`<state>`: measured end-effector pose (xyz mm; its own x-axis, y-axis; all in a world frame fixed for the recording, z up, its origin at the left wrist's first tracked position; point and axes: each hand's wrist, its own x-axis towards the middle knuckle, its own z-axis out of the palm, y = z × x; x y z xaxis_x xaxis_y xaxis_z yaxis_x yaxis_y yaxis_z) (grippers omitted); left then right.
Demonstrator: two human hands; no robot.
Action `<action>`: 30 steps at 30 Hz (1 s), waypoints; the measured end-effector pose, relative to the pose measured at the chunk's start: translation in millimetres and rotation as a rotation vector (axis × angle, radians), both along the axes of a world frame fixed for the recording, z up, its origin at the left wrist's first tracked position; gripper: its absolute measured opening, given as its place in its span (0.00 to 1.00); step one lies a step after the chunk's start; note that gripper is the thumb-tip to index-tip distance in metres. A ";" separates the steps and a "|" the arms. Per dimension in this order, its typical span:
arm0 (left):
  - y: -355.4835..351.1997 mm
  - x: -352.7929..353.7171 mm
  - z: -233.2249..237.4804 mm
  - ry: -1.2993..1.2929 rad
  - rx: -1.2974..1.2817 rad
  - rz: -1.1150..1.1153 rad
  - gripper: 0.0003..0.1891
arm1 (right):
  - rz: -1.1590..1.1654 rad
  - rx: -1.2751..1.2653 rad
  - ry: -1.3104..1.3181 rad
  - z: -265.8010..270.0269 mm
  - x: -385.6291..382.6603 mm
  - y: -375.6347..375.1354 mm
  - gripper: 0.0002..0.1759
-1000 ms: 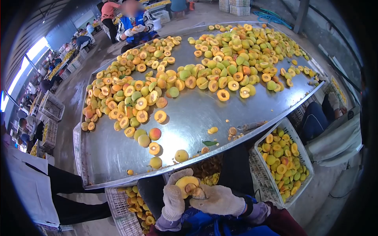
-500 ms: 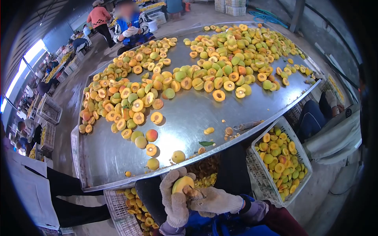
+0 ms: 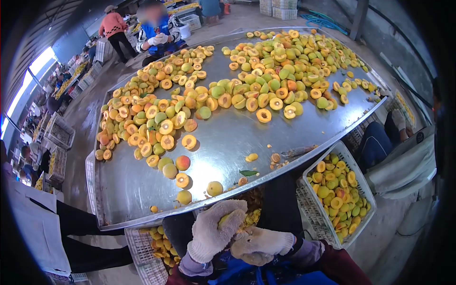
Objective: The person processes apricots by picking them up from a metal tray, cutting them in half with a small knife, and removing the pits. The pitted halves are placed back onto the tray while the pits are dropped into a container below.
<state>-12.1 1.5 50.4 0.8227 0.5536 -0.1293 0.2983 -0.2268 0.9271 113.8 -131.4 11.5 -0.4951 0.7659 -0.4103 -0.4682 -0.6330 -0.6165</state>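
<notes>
My left hand (image 3: 213, 230), in a white knitted glove, is closed over a yellow peach half (image 3: 224, 220) that shows only as a sliver between the fingers. My right hand (image 3: 260, 243), also gloved, sits just right of it and below, fingers curled tight against the fruit; whatever it grips is hidden. Both hands hover over my lap, just below the near edge of the steel table (image 3: 228, 142). A whole yellow peach (image 3: 214, 188) lies on the table closest to my hands.
Halved and whole peaches are heaped across the table's far half. A white crate of peach halves (image 3: 338, 192) stands at my right, another crate (image 3: 156, 244) at my left. A seated person in blue (image 3: 156, 33) works at the far side; another person's leg (image 3: 380, 142) is at the right.
My left hand has rolled over the peach half, so its cut yellow face no longer shows. My right hand has dropped slightly lower and closer to me.
</notes>
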 end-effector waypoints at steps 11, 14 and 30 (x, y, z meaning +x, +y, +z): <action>-23.4 7.6 -49.3 -0.869 -1.315 -0.022 0.24 | -0.110 0.058 0.511 -26.4 -21.9 -16.2 0.19; -18.6 -1.9 -42.0 -0.557 -0.987 0.438 0.28 | -0.125 0.100 0.621 -15.6 -21.7 -8.8 0.16; 125.8 -47.3 -133.5 0.598 0.684 0.307 0.27 | 0.082 -0.121 -0.407 5.4 -16.0 31.2 0.12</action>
<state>-59.4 127.3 -83.0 0.5316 0.8455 -0.0496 0.8157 -0.4954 0.2986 97.8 -100.2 16.9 -0.3314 0.6650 -0.6693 -0.1475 -0.7371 -0.6594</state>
